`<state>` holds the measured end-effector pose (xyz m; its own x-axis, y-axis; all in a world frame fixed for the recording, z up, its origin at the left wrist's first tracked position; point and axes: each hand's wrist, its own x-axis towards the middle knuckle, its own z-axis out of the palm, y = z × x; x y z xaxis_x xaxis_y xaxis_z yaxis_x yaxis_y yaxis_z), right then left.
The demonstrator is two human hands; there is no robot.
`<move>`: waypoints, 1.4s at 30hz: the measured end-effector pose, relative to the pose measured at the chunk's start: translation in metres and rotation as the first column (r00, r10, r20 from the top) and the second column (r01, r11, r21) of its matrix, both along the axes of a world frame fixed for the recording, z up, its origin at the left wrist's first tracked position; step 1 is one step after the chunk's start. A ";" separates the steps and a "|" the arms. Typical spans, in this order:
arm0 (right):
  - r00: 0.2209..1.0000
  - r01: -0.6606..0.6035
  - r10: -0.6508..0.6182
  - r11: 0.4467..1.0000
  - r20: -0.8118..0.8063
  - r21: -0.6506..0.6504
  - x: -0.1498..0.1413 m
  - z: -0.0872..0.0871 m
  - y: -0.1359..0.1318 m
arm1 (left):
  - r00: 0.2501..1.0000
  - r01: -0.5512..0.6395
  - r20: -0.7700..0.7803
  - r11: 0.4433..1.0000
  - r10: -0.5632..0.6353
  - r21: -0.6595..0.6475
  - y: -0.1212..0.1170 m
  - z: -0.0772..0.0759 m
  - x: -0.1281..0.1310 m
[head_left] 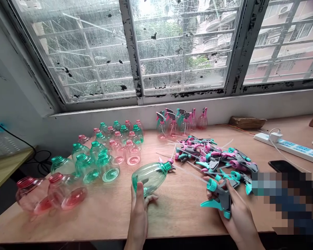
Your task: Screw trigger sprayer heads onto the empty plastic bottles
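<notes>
My left hand grips a clear green spray bottle by its lower body, tilted so its open neck points right. In my right hand is a teal and grey trigger sprayer head, its screw collar facing left. A thin dip tube from it reaches toward the bottle's neck; whether the tip is inside I cannot tell. Behind both hands lies a heap of pink, teal and grey sprayer heads with loose tubes.
Rows of red and green bottles without heads stand on the left of the wooden table. Several bottles with heads fitted stand by the wall. A power strip, a phone and a brown bundle lie at the right.
</notes>
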<state>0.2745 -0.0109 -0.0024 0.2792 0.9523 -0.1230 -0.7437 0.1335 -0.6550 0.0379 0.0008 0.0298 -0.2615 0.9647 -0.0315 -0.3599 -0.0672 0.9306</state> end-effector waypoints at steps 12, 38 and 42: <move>0.993 -0.081 0.081 0.997 0.083 0.000 -0.001 0.005 -0.001 | 0.971 0.071 -0.227 0.997 -0.074 -0.017 -0.003 -0.013 -0.001; 0.771 -0.239 0.198 0.971 0.605 -0.013 -0.009 -0.005 -0.004 | 0.839 0.379 -0.448 0.922 -0.310 0.073 -0.005 -0.032 -0.009; 0.739 -0.269 0.221 0.963 0.636 -0.022 -0.011 -0.002 -0.005 | 0.832 0.398 -0.455 0.913 -0.316 0.093 -0.006 -0.023 -0.007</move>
